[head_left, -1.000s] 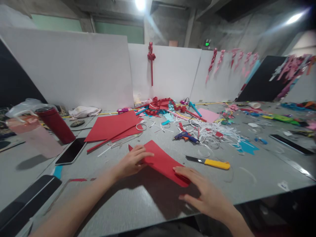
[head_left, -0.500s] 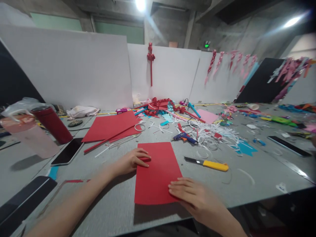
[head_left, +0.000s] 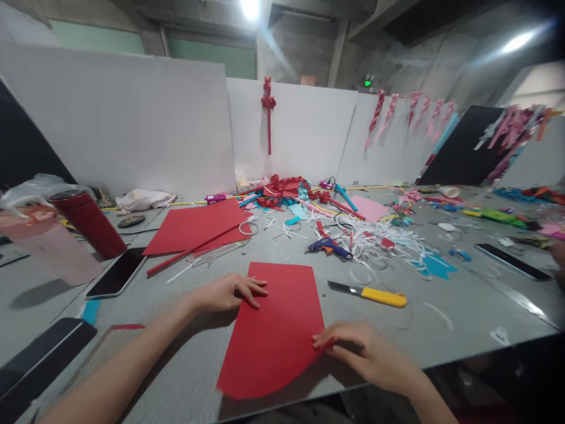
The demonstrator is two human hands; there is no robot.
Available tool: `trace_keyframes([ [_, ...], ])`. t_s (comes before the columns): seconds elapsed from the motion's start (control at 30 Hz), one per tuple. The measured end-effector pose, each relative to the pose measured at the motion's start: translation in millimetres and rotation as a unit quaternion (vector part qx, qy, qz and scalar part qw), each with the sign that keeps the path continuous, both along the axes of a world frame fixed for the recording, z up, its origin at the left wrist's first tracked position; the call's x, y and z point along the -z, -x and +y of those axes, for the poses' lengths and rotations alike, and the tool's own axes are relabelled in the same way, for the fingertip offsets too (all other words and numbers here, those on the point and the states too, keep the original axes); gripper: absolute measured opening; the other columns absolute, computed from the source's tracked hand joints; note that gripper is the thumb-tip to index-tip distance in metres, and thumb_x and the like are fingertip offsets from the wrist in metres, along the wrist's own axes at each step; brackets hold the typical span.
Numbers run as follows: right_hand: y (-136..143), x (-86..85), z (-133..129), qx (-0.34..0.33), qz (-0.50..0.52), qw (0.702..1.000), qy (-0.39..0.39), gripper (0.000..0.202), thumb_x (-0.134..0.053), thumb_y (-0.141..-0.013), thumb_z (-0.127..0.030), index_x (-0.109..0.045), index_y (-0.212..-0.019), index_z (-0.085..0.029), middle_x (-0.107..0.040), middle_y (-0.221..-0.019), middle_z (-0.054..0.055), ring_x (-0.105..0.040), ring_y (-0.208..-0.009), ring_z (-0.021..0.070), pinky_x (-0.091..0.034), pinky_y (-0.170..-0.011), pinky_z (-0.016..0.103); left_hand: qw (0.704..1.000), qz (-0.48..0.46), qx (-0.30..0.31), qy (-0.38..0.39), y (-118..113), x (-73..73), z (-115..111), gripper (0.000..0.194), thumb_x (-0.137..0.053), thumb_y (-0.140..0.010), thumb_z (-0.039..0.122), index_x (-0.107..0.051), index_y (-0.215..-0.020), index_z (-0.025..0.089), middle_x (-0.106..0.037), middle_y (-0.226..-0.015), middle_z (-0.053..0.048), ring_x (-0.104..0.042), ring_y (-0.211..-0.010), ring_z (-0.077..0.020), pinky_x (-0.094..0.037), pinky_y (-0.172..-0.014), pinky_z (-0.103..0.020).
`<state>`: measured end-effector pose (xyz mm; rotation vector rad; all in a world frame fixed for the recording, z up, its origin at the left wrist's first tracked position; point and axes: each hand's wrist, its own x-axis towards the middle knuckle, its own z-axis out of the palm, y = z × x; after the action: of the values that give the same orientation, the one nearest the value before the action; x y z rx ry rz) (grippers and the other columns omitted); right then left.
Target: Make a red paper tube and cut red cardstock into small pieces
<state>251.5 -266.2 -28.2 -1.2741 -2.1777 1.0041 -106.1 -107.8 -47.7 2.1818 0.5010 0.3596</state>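
A red paper sheet (head_left: 278, 330) lies before me near the table's front edge, its near edge curved and its right side bent up. My left hand (head_left: 233, 292) rests on the sheet's upper left edge with the fingers spread. At the lower right edge, my right hand (head_left: 366, 353) pinches the paper between thumb and fingers. To the right lies a utility knife (head_left: 379, 295) with a yellow handle, its dark blade pointing left.
Behind the sheet lie a blue glue gun (head_left: 330, 247) and a heap of white paper strips (head_left: 375, 238). A larger red sheet (head_left: 198, 227) with a red stick (head_left: 194, 250) is farther left. Phones (head_left: 117, 272), a red flask (head_left: 90, 224) and a pink bottle (head_left: 55, 247) stand or lie leftward.
My right hand has gone from lying flat on the sheet to pinching its edge. The sheet's near end now reaches closer and farther left. My left hand's fingers have spread.
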Motion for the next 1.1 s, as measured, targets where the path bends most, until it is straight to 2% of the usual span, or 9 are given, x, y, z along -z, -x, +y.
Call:
trace_keyframes([
  [0.13,14.9,-0.9,2.8,0.061,0.070,0.995,0.035,0.040,-0.048,-0.105,-0.052,-0.074,-0.100,-0.023,-0.076,-0.095,0.002,-0.068,-0.088,0.0198,-0.054,-0.080,0.029,0.999,0.000,0.017,0.041,-0.6,-16.5,-11.0,0.050,-0.055,-0.076,0.003,-0.084,-0.109,0.027,-0.077,-0.126,-0.008,-0.065,-0.129,-0.0271,-0.051,-0.110,-0.047],
  [0.27,24.1,14.8,16.8,0.141,0.116,0.979,0.087,0.049,-0.049,-0.101,-0.064,-0.066,-0.090,-0.019,-0.068,-0.079,0.001,-0.063,-0.067,0.0167,-0.049,-0.060,0.025,0.996,-0.021,-0.076,0.050,-4.5,-24.8,-19.0,0.034,-0.067,-0.079,0.016,-0.081,-0.109,0.021,-0.078,-0.119,-0.010,-0.072,-0.111,-0.0275,-0.057,-0.097,-0.040],
  [0.37,25.0,25.5,29.8,0.194,0.079,0.974,0.084,0.050,-0.051,-0.098,-0.064,-0.060,-0.079,-0.019,-0.063,-0.070,-0.001,-0.056,-0.057,0.0145,-0.041,-0.052,0.024,0.986,-0.034,-0.159,0.047,-11.3,-16.6,-19.4,0.029,-0.066,-0.083,0.022,-0.079,-0.109,0.022,-0.078,-0.114,-0.009,-0.071,-0.107,-0.0267,-0.056,-0.095,-0.040],
  [0.5,23.3,30.6,42.3,0.239,-0.003,0.970,0.055,0.043,-0.050,-0.100,-0.055,-0.059,-0.075,-0.021,-0.064,-0.064,0.001,-0.057,-0.055,0.0174,-0.035,-0.051,0.026,0.958,-0.082,-0.275,0.009,-17.7,1.6,-12.2,0.031,-0.050,-0.089,0.018,-0.076,-0.105,0.020,-0.077,-0.108,-0.008,-0.070,-0.103,-0.0242,-0.056,-0.093,-0.041],
  [0.63,24.3,32.0,48.6,0.248,-0.095,0.964,0.008,0.039,-0.052,-0.099,-0.047,-0.060,-0.071,-0.021,-0.069,-0.068,0.005,-0.062,-0.061,0.0207,-0.033,-0.055,0.028,0.915,-0.155,-0.366,-0.077,-18.3,-0.2,-12.3,0.032,-0.038,-0.099,0.024,-0.069,-0.104,0.020,-0.072,-0.111,-0.009,-0.068,-0.101,-0.0218,-0.056,-0.092,-0.040],
  [0.7,25.3,32.5,50.4,0.252,-0.129,0.959,-0.010,0.038,-0.052,-0.099,-0.045,-0.061,-0.071,-0.021,-0.072,-0.072,0.006,-0.064,-0.066,0.0219,-0.033,-0.058,0.030,0.920,-0.130,-0.345,-0.130,-20.8,-8.8,-20.1,0.032,-0.038,-0.104,0.030,-0.068,-0.111,0.020,-0.071,-0.118,-0.009,-0.066,-0.109,-0.0222,-0.053,-0.100,-0.041],
  [0.83,25.1,33.9,52.4,0.253,-0.158,0.954,-0.019,0.036,-0.053,-0.100,-0.043,-0.060,-0.072,-0.021,-0.072,-0.073,0.007,-0.065,-0.070,0.0226,-0.032,-0.062,0.031,0.960,0.014,-0.214,-0.178,-31.7,-19.2,-41.2,0.040,-0.047,-0.105,0.043,-0.062,-0.137,0.023,-0.064,-0.141,-0.010,-0.057,-0.132,-0.0255,-0.043,-0.115,-0.044],
  [0.93,23.5,37.0,53.4,0.254,-0.168,0.952,-0.026,0.037,-0.053,-0.100,-0.043,-0.060,-0.072,-0.021,-0.072,-0.074,0.007,-0.064,-0.069,0.0222,-0.032,-0.062,0.031,0.962,0.096,-0.144,-0.210,-36.8,-12.7,-47.6,0.050,-0.051,-0.103,0.051,-0.059,-0.145,0.024,-0.059,-0.150,-0.012,-0.050,-0.140,-0.0302,-0.039,-0.119,-0.050],
  [1.1,22.8,41.6,56.7,0.271,-0.195,0.942,-0.039,0.037,-0.054,-0.101,-0.043,-0.058,-0.071,-0.021,-0.071,-0.072,0.007,-0.063,-0.066,0.0213,-0.031,-0.061,0.031,0.951,0.103,-0.136,-0.259,-35.5,4.3,-43.1,0.052,-0.053,-0.102,0.050,-0.057,-0.148,0.024,-0.056,-0.152,-0.013,-0.048,-0.141,-0.0329,-0.038,-0.119,-0.054],
])
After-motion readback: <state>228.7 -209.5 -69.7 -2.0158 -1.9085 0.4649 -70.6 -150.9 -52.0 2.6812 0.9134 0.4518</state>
